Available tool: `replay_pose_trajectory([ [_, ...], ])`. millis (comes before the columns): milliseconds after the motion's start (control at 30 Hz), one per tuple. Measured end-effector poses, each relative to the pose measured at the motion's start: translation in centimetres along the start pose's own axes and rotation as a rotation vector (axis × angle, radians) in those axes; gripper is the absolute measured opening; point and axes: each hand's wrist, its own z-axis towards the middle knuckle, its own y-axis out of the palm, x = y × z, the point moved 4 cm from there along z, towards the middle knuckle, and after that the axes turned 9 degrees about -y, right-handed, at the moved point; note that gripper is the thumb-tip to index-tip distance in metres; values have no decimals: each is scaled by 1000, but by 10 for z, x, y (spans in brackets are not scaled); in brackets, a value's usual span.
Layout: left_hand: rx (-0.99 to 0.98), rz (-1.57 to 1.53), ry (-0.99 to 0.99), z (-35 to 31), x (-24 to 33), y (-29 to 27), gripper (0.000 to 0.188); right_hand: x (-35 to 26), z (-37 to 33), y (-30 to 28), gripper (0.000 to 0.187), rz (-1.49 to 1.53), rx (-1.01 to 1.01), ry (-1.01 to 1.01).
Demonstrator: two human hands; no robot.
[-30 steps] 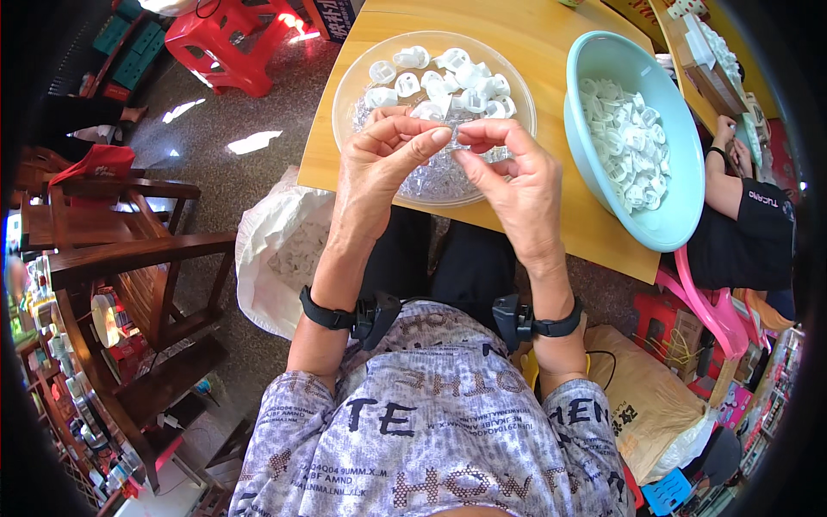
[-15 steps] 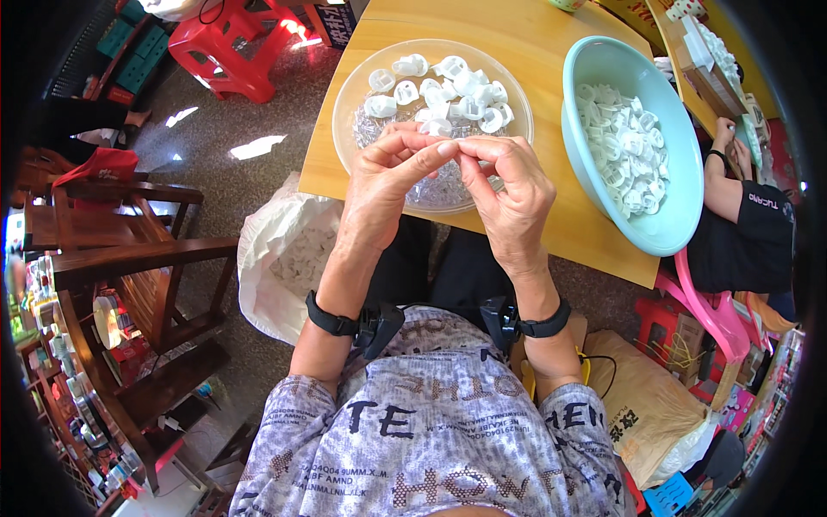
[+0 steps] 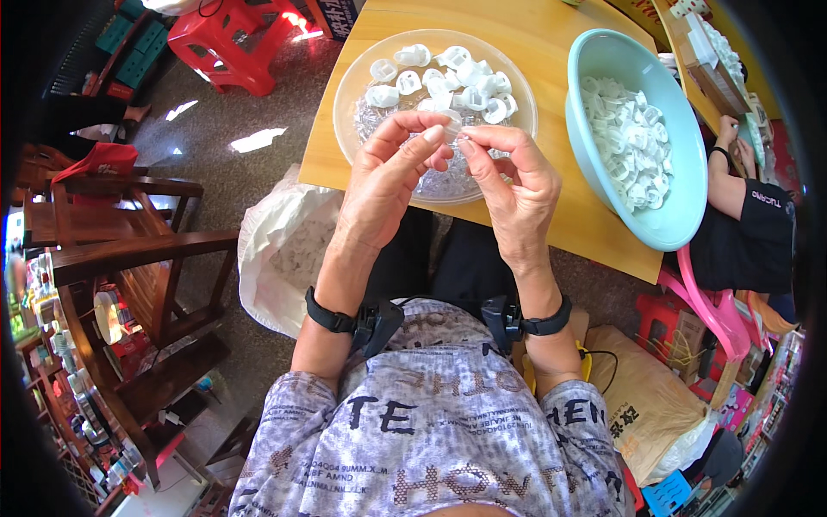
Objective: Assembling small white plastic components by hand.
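In front of me, over the near part of a round clear tray (image 3: 343,95), my two hands are close together. My left hand (image 3: 383,177) is closed, with a small white plastic part (image 3: 452,124) between thumb and fingers. Beside it, the thumb and forefinger of my right hand (image 3: 517,185) are pinched together near that part; whatever is in the pinch is too small to make out. The tray holds several loose white ring-shaped plastic parts (image 3: 474,76) at its far side. Small clear plastic pieces (image 3: 374,115) lie in a heap below them.
A light-blue basin (image 3: 685,185) full of similar white parts (image 3: 629,151) stands right on the wooden table (image 3: 551,194). Left of my legs is a white sack (image 3: 263,258). A wooden chair (image 3: 146,250) is farther left. Another person's arm (image 3: 732,185) shows at the right.
My hands have drawn slightly apart at the fingertips, and the white part in my left hand now shows between them. My right hand has shifted a little right.
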Motion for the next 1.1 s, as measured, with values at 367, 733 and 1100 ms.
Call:
replay_pose_trajectory([
  [367, 60, -6, 29, -1, 3, -12, 32, -3, 3, 8, 10, 17, 2, -5],
  [733, 88, 76, 99, -5, 4, -7, 30, -7, 3, 6, 8, -4, 13, 35],
  [1100, 142, 211, 195, -8, 5, -8, 30, -5, 1, 5, 8, 43, 13, 88],
])
